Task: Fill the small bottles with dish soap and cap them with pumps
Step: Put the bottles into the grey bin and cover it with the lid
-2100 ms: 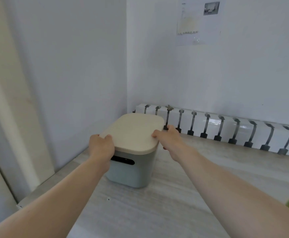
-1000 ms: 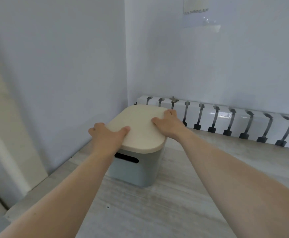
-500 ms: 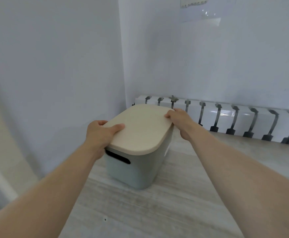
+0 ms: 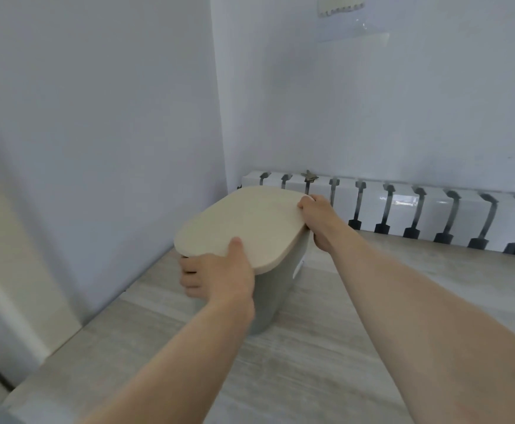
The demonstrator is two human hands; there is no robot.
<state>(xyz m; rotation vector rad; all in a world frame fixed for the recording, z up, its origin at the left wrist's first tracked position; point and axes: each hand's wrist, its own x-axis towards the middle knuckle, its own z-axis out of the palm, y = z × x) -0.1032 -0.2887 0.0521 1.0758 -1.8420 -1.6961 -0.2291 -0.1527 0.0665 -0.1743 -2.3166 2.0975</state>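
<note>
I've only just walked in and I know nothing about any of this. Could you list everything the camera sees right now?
bin: one, pale green, on the counter, in the corner
lid: one, beige, on top of the bin
pumps: about ten, dark, in a row against a white strip at the counter's back edge
counter: one, pale wood grain
walls: two, white, meeting behind the bin
paper: one, pale, top right on the wall, cut off by the frame
left hand: grips the lid's near end, thumb on top
right hand: grips the lid's far right edge
</note>
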